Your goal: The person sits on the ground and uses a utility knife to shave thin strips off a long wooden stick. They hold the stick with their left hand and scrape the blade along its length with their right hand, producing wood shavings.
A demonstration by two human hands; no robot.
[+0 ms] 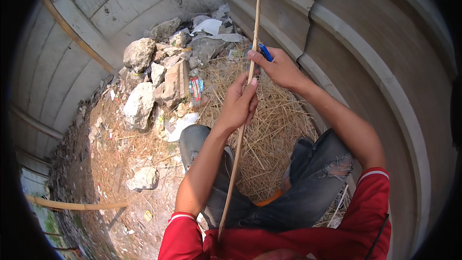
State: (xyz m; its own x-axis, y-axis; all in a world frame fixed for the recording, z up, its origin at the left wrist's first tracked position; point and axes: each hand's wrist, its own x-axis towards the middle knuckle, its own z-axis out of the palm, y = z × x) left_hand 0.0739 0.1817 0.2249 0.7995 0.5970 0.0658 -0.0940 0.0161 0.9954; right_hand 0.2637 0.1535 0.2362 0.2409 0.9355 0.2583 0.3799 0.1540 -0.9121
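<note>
A long, thin bamboo strip runs from my lap up past the top of the head view, slightly tilted. My left hand is closed round it at about mid-length, thumb lying along the strip. Just above, my right hand pinches the same strip with its thumb against it. A blue tool handle sticks out of the right hand's grip; the tool's working end is hidden behind the strip and fingers. Pale shavings cover the ground beneath both hands, between my bent knees.
A heap of rocks with plastic scraps lies ahead to the left. A corrugated metal sheet stands close on my right, and a pale panel wall stands ahead. One bamboo pole juts in at left.
</note>
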